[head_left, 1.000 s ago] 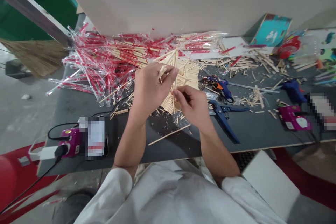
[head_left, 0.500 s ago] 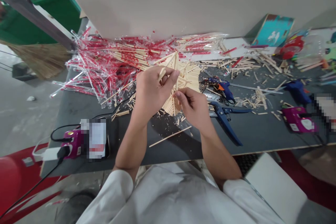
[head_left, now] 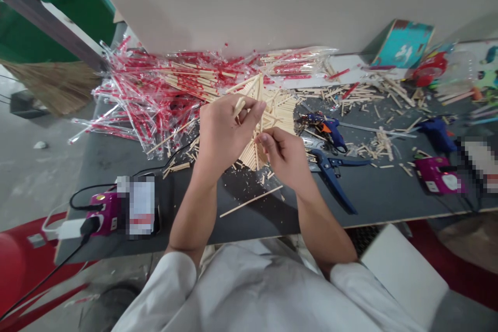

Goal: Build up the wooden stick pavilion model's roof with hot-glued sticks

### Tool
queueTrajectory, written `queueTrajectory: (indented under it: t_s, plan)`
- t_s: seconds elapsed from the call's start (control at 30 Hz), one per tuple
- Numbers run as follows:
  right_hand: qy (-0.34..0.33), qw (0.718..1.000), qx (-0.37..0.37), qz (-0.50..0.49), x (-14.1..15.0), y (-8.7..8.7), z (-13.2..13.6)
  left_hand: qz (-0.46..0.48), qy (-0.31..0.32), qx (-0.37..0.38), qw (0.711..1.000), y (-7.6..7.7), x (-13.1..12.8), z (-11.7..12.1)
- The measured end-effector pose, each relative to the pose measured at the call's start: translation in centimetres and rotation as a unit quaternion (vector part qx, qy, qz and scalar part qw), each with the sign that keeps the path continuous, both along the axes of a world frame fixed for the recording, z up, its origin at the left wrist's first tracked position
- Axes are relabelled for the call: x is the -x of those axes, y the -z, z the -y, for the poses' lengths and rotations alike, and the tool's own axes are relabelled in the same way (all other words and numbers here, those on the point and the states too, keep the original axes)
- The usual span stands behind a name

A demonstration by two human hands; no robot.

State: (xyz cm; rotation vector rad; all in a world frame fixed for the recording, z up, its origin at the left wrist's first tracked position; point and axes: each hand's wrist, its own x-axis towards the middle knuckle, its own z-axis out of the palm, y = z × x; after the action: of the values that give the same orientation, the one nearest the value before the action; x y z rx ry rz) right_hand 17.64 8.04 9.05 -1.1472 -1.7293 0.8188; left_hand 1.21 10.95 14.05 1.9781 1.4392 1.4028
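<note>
Beige plastered wall (head_left: 249, 5) runs behind a dark grey workbench (head_left: 112, 166) with a light wood edge. Dark metal beam (head_left: 42, 21) crosses upper left, in front of a green wheelie bin (head_left: 66, 5). Straw broom (head_left: 50, 83) hangs beside the bench over a grey concrete floor (head_left: 27, 176). Red plastic seat (head_left: 15, 264) at lower left, white board (head_left: 404, 275) at lower right. Even, soft indoor light.

A fan-shaped frame of pale wooden sticks (head_left: 278, 114) stands tilted, its thin sticks packed in rows and crossing at angles; the left hand (head_left: 223, 135) pinches a short stick (head_left: 239, 107).
</note>
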Motion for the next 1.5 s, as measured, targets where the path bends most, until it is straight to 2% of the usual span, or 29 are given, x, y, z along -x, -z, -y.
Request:
queueTrajectory:
  t_s: [0.43, 1.13, 1.5]
  plan:
    - [-0.009, 1.000, 0.008, 0.011, 0.07, -0.44, -0.02, 0.008, -0.010, 0.008, 1.000, 0.33, 0.09, -0.11]
    - [-0.008, 1.000, 0.004, 0.014, 0.14, -0.57, -0.03, -0.001, -0.015, 0.016, 1.000, 0.06, -0.18, -0.08]
    - [-0.008, 1.000, 0.024, 0.002, 0.23, -0.57, 0.00, -0.004, -0.021, 0.010, 1.000, 0.01, -0.17, 0.01]
